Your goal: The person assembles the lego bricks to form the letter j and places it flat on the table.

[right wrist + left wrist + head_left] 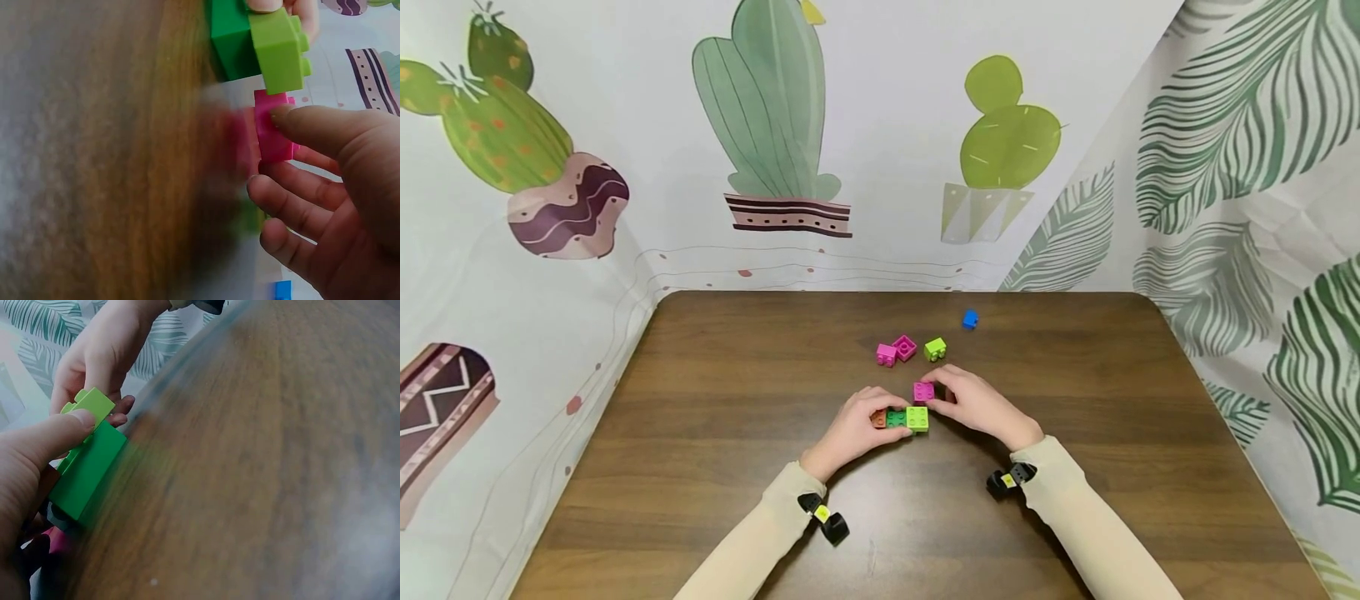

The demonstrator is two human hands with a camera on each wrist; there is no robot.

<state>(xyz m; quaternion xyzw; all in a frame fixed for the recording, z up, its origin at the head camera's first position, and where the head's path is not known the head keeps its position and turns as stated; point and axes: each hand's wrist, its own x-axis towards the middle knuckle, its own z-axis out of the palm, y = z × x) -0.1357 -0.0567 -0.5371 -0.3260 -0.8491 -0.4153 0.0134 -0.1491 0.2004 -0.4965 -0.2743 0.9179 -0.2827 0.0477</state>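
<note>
In the head view my left hand (848, 427) grips a small assembly of toy building bricks between thumb and fingers. It includes a green brick (90, 472) with a lime brick (917, 418) on its right end and an orange-brown brick (878, 419) at the left. The left thumb presses on the lime brick's side. My right hand (977, 406) pinches a magenta brick (272, 131) by its sides, studs up in the head view. That brick is close behind the lime one, right at its corner in the right wrist view.
Farther back on the brown wooden table (737, 367) lie two magenta bricks, one on its side (886, 356) and one hollow side up (905, 347). A loose lime brick (935, 349) lies right of them, and a blue brick (970, 320) near the back edge.
</note>
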